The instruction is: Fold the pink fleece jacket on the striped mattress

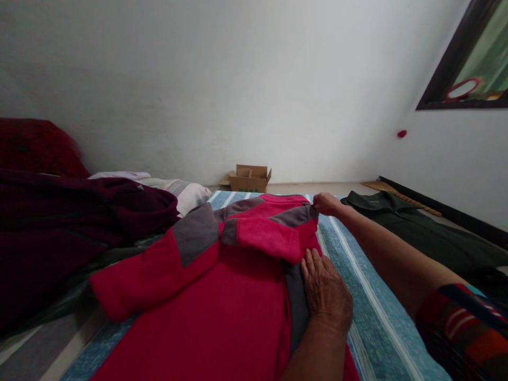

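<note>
Left hand (326,291) presses flat on the red shirt (222,296); right hand (326,203) pinches its shoulder near the bed's (369,296) far edge, mid-fold

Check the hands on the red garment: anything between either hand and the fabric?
Nothing visible. The left hand lies flat on the red and grey garment at its right side; the right hand pinches its far edge. Both touch it directly.
</note>
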A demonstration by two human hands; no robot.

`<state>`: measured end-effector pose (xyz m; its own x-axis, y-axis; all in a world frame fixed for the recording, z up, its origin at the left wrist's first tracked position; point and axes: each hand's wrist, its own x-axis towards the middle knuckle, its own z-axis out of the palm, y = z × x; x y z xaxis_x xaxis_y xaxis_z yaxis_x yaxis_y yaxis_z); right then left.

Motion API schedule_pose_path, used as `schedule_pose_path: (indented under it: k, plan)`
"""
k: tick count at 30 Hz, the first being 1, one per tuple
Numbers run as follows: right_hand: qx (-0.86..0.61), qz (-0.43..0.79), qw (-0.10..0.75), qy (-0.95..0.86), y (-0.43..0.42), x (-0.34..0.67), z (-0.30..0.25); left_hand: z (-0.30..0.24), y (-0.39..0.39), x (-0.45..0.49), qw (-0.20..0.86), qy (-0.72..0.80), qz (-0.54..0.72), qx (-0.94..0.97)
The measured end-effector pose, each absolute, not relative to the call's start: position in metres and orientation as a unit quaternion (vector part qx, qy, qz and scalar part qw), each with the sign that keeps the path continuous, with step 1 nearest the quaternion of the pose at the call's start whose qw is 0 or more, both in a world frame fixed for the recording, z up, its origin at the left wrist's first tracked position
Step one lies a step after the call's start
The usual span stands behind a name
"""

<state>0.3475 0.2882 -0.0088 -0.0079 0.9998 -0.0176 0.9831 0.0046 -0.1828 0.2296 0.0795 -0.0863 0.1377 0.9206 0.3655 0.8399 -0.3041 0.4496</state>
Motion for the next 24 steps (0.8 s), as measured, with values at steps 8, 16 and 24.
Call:
schedule_pose_path:
  k: [8,16,24]
  plan:
    - [-0.641,0.000,0.152,-0.753,0.288,0.328,0.008,-0.082,0.078,0.230,0.105,0.592,0.282,0.748]
    - [-0.653,-0.004,0.124,-0.747,0.298,0.331,0.002,-0.083,0.077,0.227,0.109,0.573,0.257,0.770]
    - [-0.690,0.028,0.104,-0.715,0.304,0.318,-0.026,-0.096,0.079,0.234,0.094,0.564,0.245,0.783]
